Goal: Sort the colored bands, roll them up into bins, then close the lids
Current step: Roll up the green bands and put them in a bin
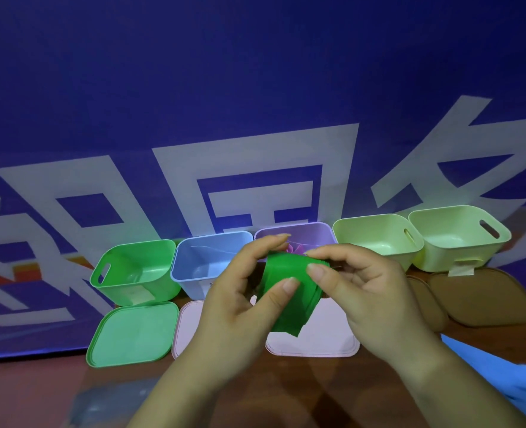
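A green band [286,301], partly rolled, is held in the air in front of the row of bins. My left hand [240,307] pinches its left side with the thumb on the front. My right hand [363,291] grips the rolled top right end. Behind stand a green bin [132,267], a blue bin [203,261], a purple bin [320,234] with a pink band [294,249] inside, and two pale yellow-green bins [375,239] [459,236]. All bins are open.
Lids lie on the brown table in front of the bins: a green lid [132,335], two pink lids [187,329] [317,341], two brown lids [428,304] [480,298]. A blue cloth [508,375] lies at the right. A blue banner hangs behind.
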The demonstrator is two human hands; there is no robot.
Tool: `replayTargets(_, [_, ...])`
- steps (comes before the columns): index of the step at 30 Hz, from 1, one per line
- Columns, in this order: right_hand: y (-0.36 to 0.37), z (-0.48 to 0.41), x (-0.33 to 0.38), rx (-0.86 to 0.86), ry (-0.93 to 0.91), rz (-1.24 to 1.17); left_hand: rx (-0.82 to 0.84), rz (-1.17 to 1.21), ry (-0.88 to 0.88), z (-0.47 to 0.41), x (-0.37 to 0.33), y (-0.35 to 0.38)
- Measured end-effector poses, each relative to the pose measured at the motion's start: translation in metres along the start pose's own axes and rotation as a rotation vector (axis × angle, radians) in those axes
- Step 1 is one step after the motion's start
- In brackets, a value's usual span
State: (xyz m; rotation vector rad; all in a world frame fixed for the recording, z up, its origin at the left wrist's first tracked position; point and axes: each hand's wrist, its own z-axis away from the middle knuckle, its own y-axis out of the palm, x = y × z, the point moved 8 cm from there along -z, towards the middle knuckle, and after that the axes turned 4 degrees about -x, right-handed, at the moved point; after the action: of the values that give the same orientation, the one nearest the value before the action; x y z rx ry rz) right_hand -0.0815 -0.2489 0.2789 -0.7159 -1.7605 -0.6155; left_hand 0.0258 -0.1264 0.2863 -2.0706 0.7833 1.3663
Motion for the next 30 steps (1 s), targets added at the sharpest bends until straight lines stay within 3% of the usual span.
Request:
replayTargets(15, [-0.005, -0.017, -0.013, 0.059, 0.159, -0.089, -0.012, 0.014, 0.001, -0.012, 0.006, 0.010])
replayTargets(30, [-0.004, -0.017, -0.007, 0.112, -0.073, 0.053, -0.076, 0.130, -0.082, -0.021, 0.011, 0.007])
